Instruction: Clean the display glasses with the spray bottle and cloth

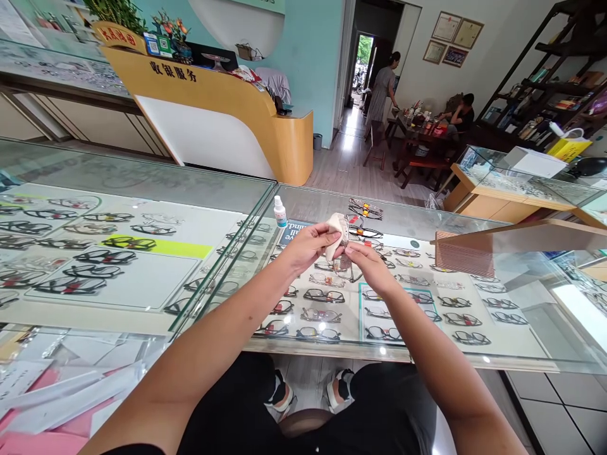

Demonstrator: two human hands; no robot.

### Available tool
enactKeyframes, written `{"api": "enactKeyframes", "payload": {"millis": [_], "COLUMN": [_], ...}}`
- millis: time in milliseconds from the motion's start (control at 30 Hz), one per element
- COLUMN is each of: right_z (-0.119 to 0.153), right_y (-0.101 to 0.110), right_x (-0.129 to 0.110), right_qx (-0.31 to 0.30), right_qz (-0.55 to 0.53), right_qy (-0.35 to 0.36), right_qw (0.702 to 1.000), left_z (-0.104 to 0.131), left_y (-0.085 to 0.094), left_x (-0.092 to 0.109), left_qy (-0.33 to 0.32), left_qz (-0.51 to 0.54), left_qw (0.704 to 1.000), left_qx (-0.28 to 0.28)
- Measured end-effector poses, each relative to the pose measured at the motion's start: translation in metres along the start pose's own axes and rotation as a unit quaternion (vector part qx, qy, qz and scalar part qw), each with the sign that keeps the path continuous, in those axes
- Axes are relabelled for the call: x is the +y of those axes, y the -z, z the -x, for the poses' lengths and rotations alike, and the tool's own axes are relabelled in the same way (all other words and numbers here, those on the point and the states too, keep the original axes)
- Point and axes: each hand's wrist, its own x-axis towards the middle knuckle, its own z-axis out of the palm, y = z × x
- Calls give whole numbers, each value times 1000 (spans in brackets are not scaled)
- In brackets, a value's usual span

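Observation:
Above the glass display case (265, 347), my left hand (308, 248) is closed on a cream-coloured cleaning cloth (336, 229), pinched between thumb and fingers. My right hand (367, 264) is closed on a pair of eyeglasses (351, 274), close against the cloth. One end of the glasses is covered by the cloth and my fingers. Just left of my hands, a small white spray bottle (280, 213) with a blue-and-red label stands upright on the glass. Beyond the cloth, several eyeglasses (365, 208) with orange tags lie in a column.
Rows of eyeglasses (324, 296) show under the glass, with more in the left case (95, 270). A tilted wooden-edged panel (465, 253) stands at right. Papers (61, 385) lie lower left. Beyond are a cashier counter (208, 114) and two people (382, 88) near a table (417, 129).

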Motion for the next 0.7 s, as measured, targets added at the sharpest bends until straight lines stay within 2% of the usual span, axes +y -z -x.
{"api": "enactKeyframes", "payload": {"millis": [133, 300, 367, 533, 700], "right_z": [1, 0, -1, 0, 1], "right_y": [0, 1, 1, 1, 1], "right_x": [-1, -2, -2, -1, -5], "right_qx": [1, -10, -9, 6, 10], "right_qz": [-42, -68, -64, -35, 9], "right_qy": [-11, -18, -19, -15, 1], "right_qw": [999, 997, 998, 999, 1000], "left_z": [-2, 2, 3, 2, -1], "left_y": [4, 3, 2, -1, 3], "left_x": [0, 4, 4, -1, -5], "left_qy": [-13, -15, -19, -29, -20], "left_qz": [-4, -23, -32, -21, -25], "left_qw": [1000, 994, 992, 997, 998], "left_qx": [-10, -106, -123, -67, -47]}}
